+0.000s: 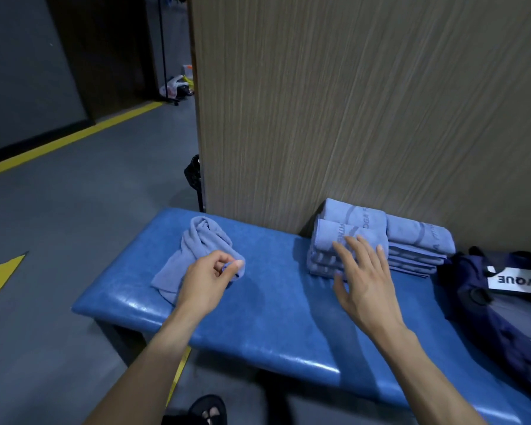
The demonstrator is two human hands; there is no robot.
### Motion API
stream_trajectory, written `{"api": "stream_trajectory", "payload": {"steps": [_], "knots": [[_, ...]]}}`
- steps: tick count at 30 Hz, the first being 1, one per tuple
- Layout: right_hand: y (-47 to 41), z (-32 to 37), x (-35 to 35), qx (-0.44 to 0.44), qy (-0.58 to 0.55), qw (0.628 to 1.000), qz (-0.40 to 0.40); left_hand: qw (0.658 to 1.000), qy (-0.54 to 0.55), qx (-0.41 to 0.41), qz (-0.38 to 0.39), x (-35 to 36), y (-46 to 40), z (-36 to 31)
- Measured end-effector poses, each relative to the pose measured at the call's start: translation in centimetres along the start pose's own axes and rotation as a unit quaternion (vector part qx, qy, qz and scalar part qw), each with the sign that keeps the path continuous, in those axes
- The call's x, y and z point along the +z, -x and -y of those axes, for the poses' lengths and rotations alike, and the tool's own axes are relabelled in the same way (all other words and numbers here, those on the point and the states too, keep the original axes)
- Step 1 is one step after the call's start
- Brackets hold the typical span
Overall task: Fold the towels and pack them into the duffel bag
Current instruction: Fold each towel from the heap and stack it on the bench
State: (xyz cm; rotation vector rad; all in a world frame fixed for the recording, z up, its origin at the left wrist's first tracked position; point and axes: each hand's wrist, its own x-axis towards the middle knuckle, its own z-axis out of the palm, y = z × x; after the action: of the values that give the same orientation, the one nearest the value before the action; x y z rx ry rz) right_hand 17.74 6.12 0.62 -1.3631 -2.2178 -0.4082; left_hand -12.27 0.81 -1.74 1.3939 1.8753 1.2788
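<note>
The left hand (pixel 210 276) pinches a corner of the crumpled blue terry towel (pixel 196 256), likely to shake it out for folding. The right hand (pixel 360 271), fingers spread and empty, hovers by the stacked folded towels (pixel 350 231); the navy fabric duffel bag (pixel 485 296) waits just beyond on the padded blue surface (pixel 273 317).

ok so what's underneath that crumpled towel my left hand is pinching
Only the blue padded bench shows around the crumpled towel, which the left hand pinches at its near corner. Whatever lies directly beneath the cloth is covered.
</note>
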Motion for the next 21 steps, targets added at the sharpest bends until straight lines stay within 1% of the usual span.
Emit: {"api": "stream_trajectory", "payload": {"steps": [2, 4, 5, 7, 9, 10, 12, 14, 16, 18, 19, 20, 21], "knots": [[0.6, 1.5, -0.5, -0.021, -0.075, 0.996, 0.031, 0.993, 0.118, -0.023, -0.003, -0.4, 0.4, -1.1], [1.1, 3.7, -1.1, -0.030, -0.190, 0.977, 0.086, 0.978, 0.209, -0.027, 0.013, -0.8, 1.1, -2.5], [1.3, 5.0, -1.4, -0.023, -0.251, 0.961, 0.118, 0.970, 0.239, -0.022, 0.027, -0.9, 1.5, -3.2], [1.4, 7.6, -2.0, 0.011, -0.366, 0.914, 0.172, 0.957, 0.283, -0.008, 0.068, -1.0, 2.5, -4.4], [1.1, 9.5, -2.8, 0.043, -0.449, 0.872, 0.188, 0.944, 0.300, 0.005, 0.133, -1.3, 3.2, -5.0], [0.9, 10.2, -3.3, 0.047, -0.474, 0.859, 0.186, 0.940, 0.298, 0.010, 0.167, -1.5, 3.6, -5.3], [0.3, 10.8, -4.6, 0.032, -0.497, 0.850, 0.172, 0.935, 0.280, 0.015, 0.217, -2.1, 4.2, -5.8], [-0.1, 11.0, -5.8, 0.021, -0.516, 0.840, 0.167, 0.930, 0.279, 0.022, 0.240, -3.0, 4.7, -6.5], [-0.2, 10.9, -6.7, 0.033, -0.534, 0.830, 0.160, 0.927, 0.281, 0.028, 0.245, -3.9, 5.1, -7.4], [0.0, 11.0, -7.6, 0.081, -0.558, 0.814, 0.139, 0.931, 0.265, 0.034, 0.247, -4.7, 5.4, -8.5], [0.0, 11.1, -7.9, 0.112, -0.578, 0.799, 0.126, 0.934, 0.256, 0.038, 0.247, -5.0, 5.4, -9.1], [0.1, 11.1, -8.1, 0.139, -0.581, 0.795, 0.110, 0.936, 0.250, 0.046, 0.245, -5.3, 5.5, -9.7], [0.1, 11.1, -8.3, 0.154, -0.570, 0.802, 0.088, 0.939, 0.244, 0.054, 0.236, -5.4, 5.7, -10.3]]}}
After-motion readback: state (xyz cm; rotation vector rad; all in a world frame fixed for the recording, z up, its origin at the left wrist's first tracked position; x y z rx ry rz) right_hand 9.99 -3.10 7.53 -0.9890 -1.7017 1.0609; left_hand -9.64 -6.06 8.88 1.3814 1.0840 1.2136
